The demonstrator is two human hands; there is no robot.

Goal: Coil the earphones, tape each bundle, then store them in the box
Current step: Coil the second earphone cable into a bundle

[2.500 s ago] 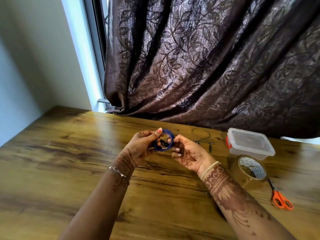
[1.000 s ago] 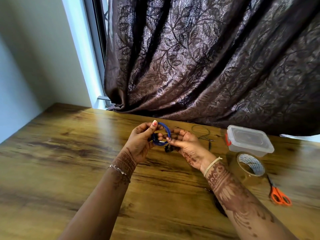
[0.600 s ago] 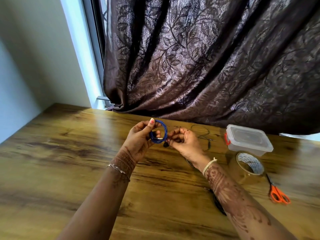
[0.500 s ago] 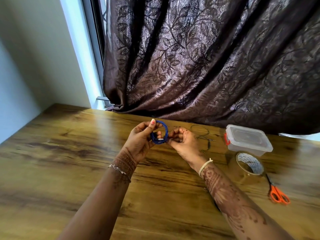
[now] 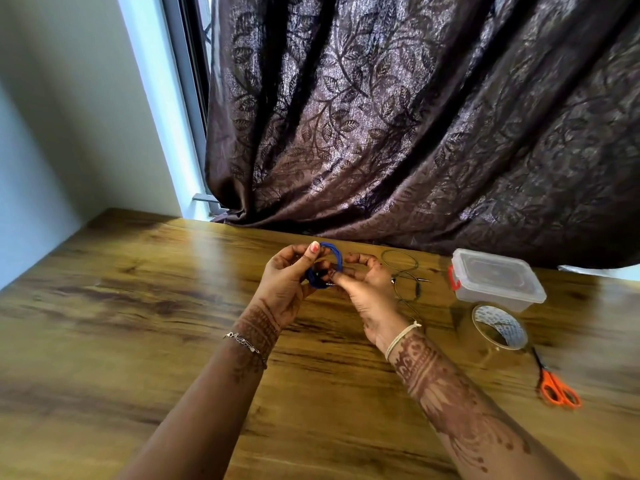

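Above the wooden table (image 5: 138, 306) near its far edge, blue earphone coil (image 5: 337, 259) gripped by left hand (image 5: 287, 275), right hand (image 5: 367, 289) back in close, pinching the loose end against it; coiling likely finishing, taping next.

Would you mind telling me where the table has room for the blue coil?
The table is bare left of the left hand, toward the wall, and between the forearms. Right of the right hand is crowded: loose earphones, box, tape roll, scissors.
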